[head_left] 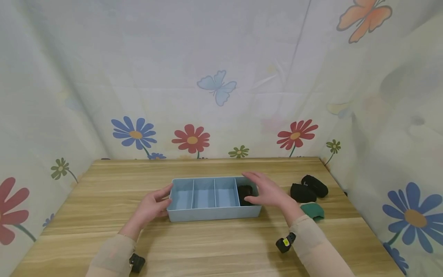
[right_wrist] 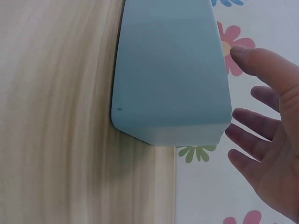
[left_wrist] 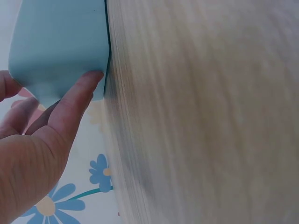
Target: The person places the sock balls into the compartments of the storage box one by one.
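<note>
A light blue divided box (head_left: 214, 213) lies across the table, a dark bundle (head_left: 245, 191) in its rightmost compartment. At the box's left end is my left hand (head_left: 152, 204), its fingertips on the end wall; in the left wrist view, one digit (left_wrist: 77, 100) lies along the lower corner. Over the right compartment, my right hand (head_left: 268, 191) is spread with thumb and fingers apart, holding nothing. The right wrist view has this hand (right_wrist: 275, 135) just above the box rim, its fingers loosely extended. Part of the dark bundle is hidden by the right thumb.
Right of the box lie two black bundles (head_left: 303, 192) (head_left: 315, 186) and a green folded cloth piece (head_left: 312, 211), close by the right forearm. The wood-grain table (head_left: 207, 246) ends at a flower-printed curtain (head_left: 221, 123) behind and at both sides.
</note>
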`<state>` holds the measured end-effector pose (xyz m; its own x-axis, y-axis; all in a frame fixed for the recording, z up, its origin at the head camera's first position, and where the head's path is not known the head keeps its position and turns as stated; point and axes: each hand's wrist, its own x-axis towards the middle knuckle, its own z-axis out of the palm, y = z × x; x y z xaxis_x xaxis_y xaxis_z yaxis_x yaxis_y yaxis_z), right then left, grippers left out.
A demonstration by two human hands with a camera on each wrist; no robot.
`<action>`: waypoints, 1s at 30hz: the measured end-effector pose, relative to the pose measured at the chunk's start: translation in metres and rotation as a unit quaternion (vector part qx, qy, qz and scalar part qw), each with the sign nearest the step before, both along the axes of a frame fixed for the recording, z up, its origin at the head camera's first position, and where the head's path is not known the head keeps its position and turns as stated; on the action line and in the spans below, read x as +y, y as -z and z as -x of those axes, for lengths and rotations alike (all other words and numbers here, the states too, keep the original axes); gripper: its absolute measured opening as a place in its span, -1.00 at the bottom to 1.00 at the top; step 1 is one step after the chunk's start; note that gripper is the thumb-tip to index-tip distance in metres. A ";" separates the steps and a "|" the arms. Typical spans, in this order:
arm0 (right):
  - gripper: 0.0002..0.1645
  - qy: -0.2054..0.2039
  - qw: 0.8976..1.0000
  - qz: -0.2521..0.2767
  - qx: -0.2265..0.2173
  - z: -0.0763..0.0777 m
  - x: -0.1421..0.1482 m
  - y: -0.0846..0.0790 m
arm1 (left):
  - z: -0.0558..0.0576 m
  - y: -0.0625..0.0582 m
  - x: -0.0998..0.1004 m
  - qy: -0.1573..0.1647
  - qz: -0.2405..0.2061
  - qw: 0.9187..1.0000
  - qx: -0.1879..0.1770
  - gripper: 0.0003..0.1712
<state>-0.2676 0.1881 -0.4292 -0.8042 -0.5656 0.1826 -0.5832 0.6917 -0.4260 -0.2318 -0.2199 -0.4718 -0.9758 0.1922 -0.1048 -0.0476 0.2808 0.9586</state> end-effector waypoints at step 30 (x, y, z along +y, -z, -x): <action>-0.12 0.090 0.989 0.105 0.047 -0.032 0.036 0.024 | 0.001 0.003 -0.001 -0.003 0.005 1.000 0.001 -0.31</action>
